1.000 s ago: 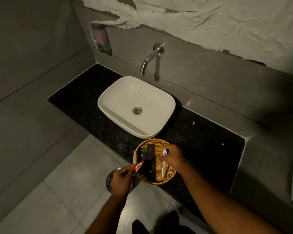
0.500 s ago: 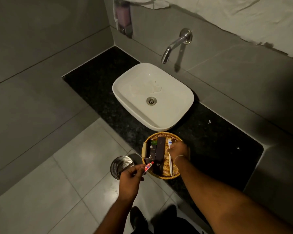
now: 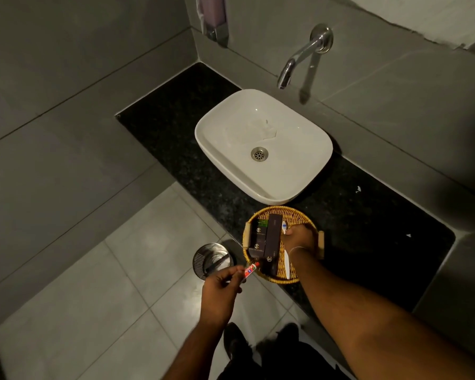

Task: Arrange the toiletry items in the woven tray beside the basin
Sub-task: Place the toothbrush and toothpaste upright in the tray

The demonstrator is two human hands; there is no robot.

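Observation:
A round woven tray (image 3: 302,215) sits on the black counter just in front of the white basin (image 3: 263,144). Dark boxes (image 3: 272,242) lie side by side in its left half. A white toothbrush (image 3: 286,263) lies lengthwise in the tray to their right, with my right hand (image 3: 299,238) resting on its middle, fingers down on it. My left hand (image 3: 221,286) hovers off the counter's edge, pinching a small red and white toothpaste tube (image 3: 250,270) whose tip points at the tray's near-left rim.
A steel bin (image 3: 211,259) stands on the floor tiles below the counter edge, left of the tray. A wall tap (image 3: 299,56) overhangs the basin and a soap dispenser (image 3: 213,15) hangs in the corner. Black counter (image 3: 368,229) extends right of the tray.
My right hand has lowered the toothbrush flat into the tray beside the boxes. The left hand keeps the tube near the tray's rim. My head has moved, shifting the view.

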